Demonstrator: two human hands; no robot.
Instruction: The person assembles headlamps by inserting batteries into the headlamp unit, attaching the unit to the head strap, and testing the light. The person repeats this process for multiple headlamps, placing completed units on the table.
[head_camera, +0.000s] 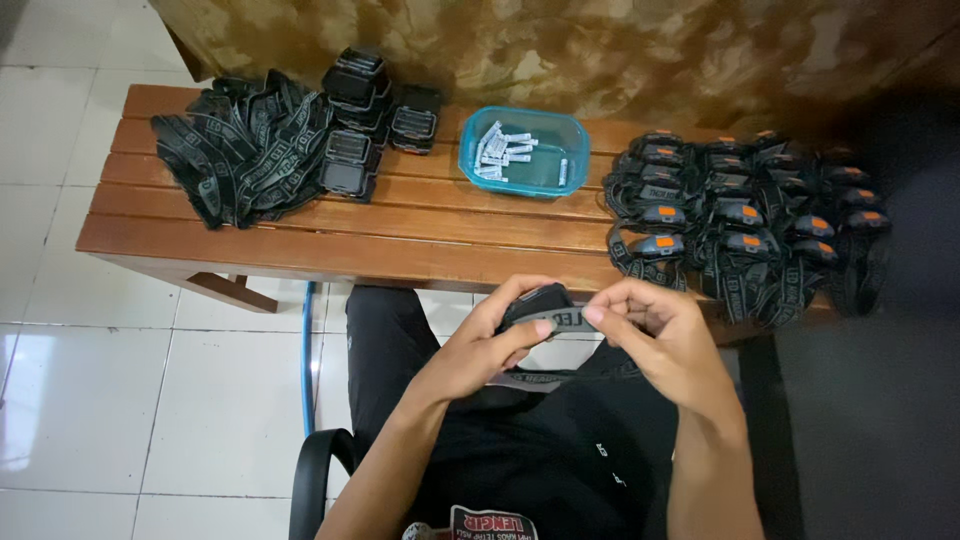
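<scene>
While left hand (480, 345) clamps black headlamp body (535, 300) above your lap, right hand (655, 325) fingertips pinch grey strap (565, 320). Keep strap flat, untwisted; steady body with thumb; assembled headlamps (740, 215) rest on bench (300, 235) ahead.

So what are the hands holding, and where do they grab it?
A black headlamp body with its grey strap. The left hand grips the body; the right hand pinches the strap beside it.
</scene>
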